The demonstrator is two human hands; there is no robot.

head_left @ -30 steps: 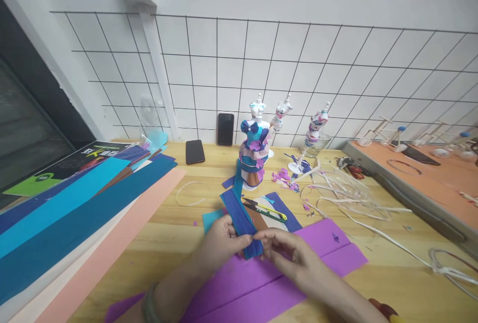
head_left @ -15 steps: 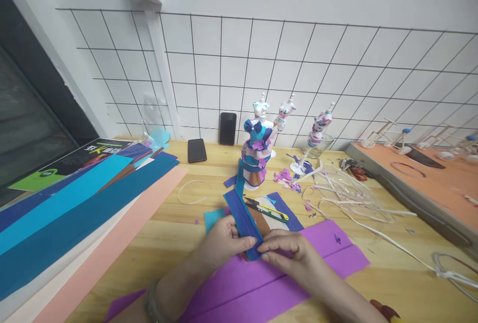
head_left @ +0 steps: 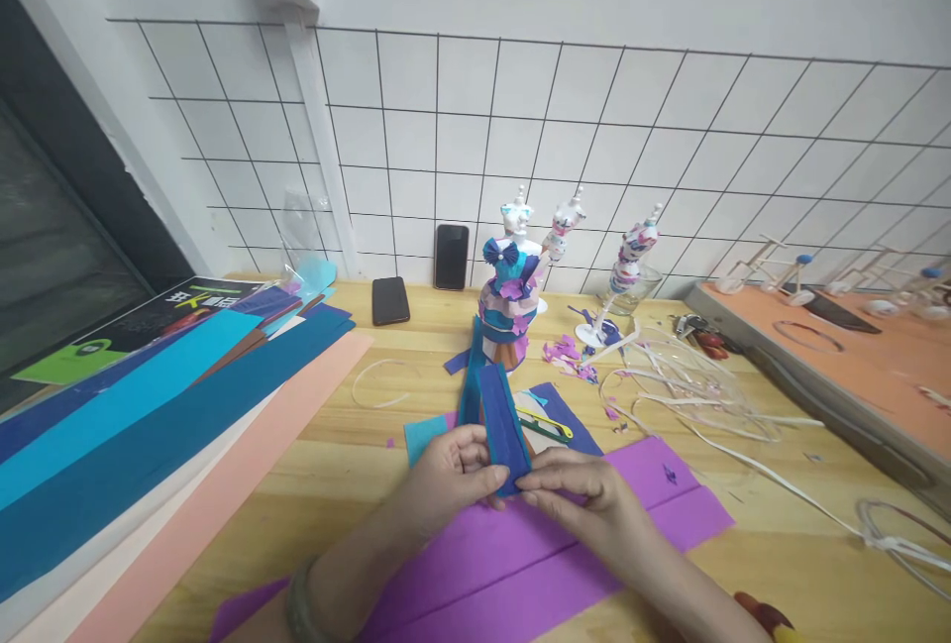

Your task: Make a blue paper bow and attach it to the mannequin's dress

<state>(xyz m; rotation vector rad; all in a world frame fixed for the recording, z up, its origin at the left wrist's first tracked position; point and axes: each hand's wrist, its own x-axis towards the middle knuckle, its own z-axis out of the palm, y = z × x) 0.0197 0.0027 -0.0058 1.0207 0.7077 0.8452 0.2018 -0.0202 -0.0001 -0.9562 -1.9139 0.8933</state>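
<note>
A dark blue paper strip (head_left: 499, 415) with teal edges is pinched by both hands at its near end. On its left side, my left hand (head_left: 453, 473) closes with the thumb on top. My right hand (head_left: 576, 494) pinches the lower right corner between thumb and fingers. Behind it a teal strip (head_left: 472, 380) reaches back toward a small dress-form figure (head_left: 510, 296) in a layered paper dress with a blue bow. Yellow-and-green thread snips (head_left: 550, 425) lie just beyond, partly hidden by the held strip. Purple crepe paper (head_left: 505, 564) spreads flat under my hands.
Long coloured paper sheets (head_left: 185, 405) cover the left side. Two phones (head_left: 390, 300) are near the wall. More dress forms (head_left: 635, 252) stand behind purple scraps (head_left: 563, 350). Tangled white strips (head_left: 684, 385) lie right, beside an orange-topped board (head_left: 839, 326) with wooden models.
The held strip has swung more upright, its far end moving right and covering more of the snips. The teal strip behind it shows more. Both hands keep their grip.
</note>
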